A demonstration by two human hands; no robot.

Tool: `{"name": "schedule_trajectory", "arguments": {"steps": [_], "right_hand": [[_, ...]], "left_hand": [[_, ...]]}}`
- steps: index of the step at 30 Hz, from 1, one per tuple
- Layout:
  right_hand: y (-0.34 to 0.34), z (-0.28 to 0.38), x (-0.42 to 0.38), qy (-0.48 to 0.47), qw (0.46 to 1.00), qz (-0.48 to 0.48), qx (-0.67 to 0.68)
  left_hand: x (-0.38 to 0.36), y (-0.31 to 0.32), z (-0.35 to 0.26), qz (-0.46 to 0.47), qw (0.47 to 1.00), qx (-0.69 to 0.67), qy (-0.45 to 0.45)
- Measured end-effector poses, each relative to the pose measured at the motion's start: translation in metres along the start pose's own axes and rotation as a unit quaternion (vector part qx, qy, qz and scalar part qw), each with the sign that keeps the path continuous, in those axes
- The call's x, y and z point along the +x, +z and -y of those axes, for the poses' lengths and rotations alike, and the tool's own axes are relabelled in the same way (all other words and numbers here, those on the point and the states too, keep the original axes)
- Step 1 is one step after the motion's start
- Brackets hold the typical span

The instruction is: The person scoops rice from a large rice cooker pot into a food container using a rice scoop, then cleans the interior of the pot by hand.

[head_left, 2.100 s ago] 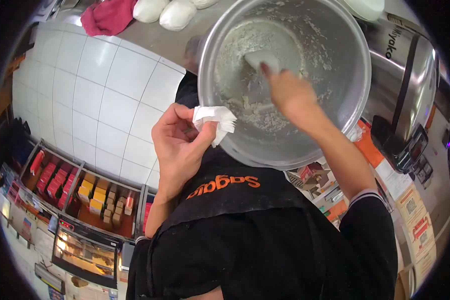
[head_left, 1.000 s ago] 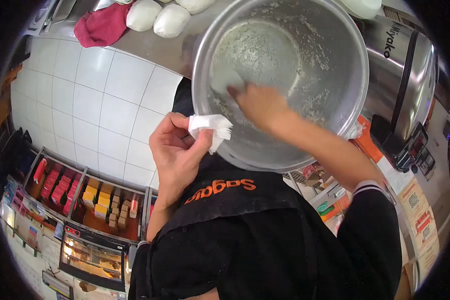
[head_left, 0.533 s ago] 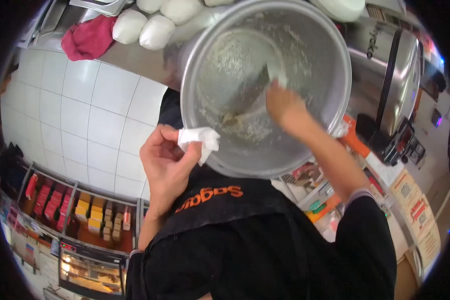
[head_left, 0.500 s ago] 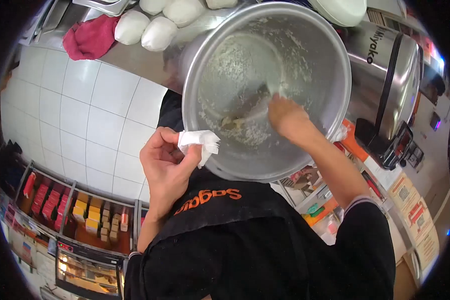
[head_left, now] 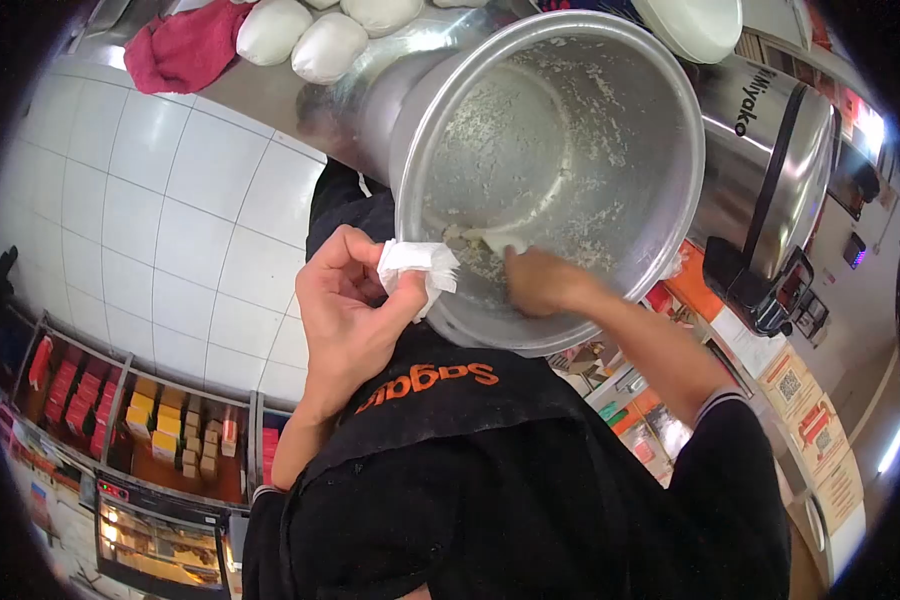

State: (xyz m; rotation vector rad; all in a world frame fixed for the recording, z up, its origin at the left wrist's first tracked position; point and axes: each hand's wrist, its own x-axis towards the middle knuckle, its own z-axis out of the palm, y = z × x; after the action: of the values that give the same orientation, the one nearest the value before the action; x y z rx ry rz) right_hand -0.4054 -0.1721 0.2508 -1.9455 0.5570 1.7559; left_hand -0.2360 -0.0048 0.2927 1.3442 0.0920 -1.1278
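My left hand (head_left: 345, 310) pinches a folded white paper tissue (head_left: 417, 262) between thumb and fingers, just outside the near left rim of a large metal pot (head_left: 407, 165). The pot leans toward me with its mouth facing up, and pale crumbly residue (head_left: 605, 135) clings to its inner wall and bottom. Inside it, low on the near side, my right hand (head_left: 548, 284) is closed. A whitish piece (head_left: 502, 241) shows at its fingertips, blurred, and I cannot make out what it is. Beside that piece lies a small yellowish clump (head_left: 457, 236).
Several rounded white bundles (head_left: 330, 47) and a red cloth (head_left: 178, 48) lie on the metal counter (head_left: 270, 103) at upper left. A steel Miyako appliance (head_left: 760, 150) stands right of the pot, near a white bowl (head_left: 692, 25). Shelves with boxes (head_left: 175, 425) are at lower left.
My right hand has moved down and left inside the pot, toward the near wall. My left hand still pinches the tissue. The view has shifted slightly.
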Motion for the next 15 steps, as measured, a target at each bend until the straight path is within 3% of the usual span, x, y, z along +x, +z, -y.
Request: {"name": "schedule_trajectory", "arguments": {"steps": [3, 5, 7, 8, 10, 12, 15], "right_hand": [[-0.059, -0.001, -0.021, -0.012, 0.996, 0.053, 0.074], [-0.061, -0.037, -0.019, 0.035, 0.967, -0.237, 0.082], [-0.086, -0.046, -0.016, 0.122, 0.916, -0.335, 0.183], [-0.074, -0.042, -0.008, 0.126, 0.914, -0.338, 0.187], [-0.044, -0.023, 0.020, 0.116, 0.947, -0.249, 0.165], [-0.035, 0.003, -0.005, -0.092, 0.991, -0.079, 0.064], [-0.050, 0.014, -0.031, -0.034, 0.974, -0.148, 0.169]], "left_hand": [[0.001, 0.000, 0.001, 0.013, 1.000, 0.009, -0.001], [0.000, -0.001, 0.001, 0.017, 1.000, 0.022, -0.007], [-0.001, -0.003, 0.000, 0.010, 1.000, 0.020, 0.009], [0.000, -0.004, -0.001, 0.019, 0.999, 0.025, 0.012], [-0.003, -0.008, 0.001, 0.018, 0.999, 0.028, 0.009], [-0.001, -0.006, -0.005, -0.003, 1.000, 0.029, 0.006], [-0.001, -0.009, -0.003, 0.004, 1.000, 0.029, 0.012]]}}
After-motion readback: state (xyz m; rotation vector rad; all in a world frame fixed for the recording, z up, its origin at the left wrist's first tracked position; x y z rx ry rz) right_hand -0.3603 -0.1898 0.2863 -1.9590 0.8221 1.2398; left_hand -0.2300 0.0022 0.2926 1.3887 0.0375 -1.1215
